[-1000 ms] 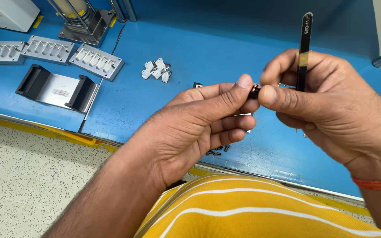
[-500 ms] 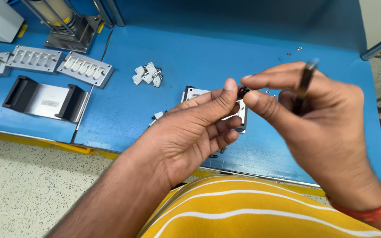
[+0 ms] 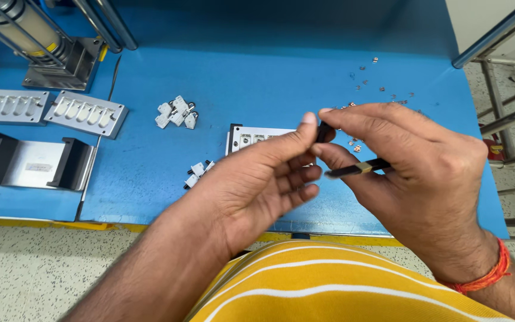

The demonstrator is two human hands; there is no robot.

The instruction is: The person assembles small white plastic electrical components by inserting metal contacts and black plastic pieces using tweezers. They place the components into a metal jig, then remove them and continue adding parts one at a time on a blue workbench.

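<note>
My left hand point(image 3: 263, 179) and my right hand point(image 3: 406, 173) meet above the blue table point(image 3: 269, 77), both pinching a small black part point(image 3: 324, 131) between thumb and forefinger. My right hand also holds black tweezers with a gold band point(image 3: 359, 169), lying across its fingers and pointing left. Under the hands lies a metal fixture plate point(image 3: 254, 138) with small sockets, partly hidden. Two small white parts point(image 3: 198, 173) lie just left of my left hand.
A pile of small white parts point(image 3: 177, 112) lies mid-table, tiny metal pieces point(image 3: 377, 83) are scattered far right. Two grey moulded trays point(image 3: 84, 113) and a black-ended metal holder point(image 3: 31, 164) sit at left. A press stand point(image 3: 43, 48) stands back left. Metal rack legs point(image 3: 508, 113) are at right.
The view shifted down and left. My right hand turned so the tweezers swung from upright to lying nearly flat. Both hands kept pinching the small black part.
</note>
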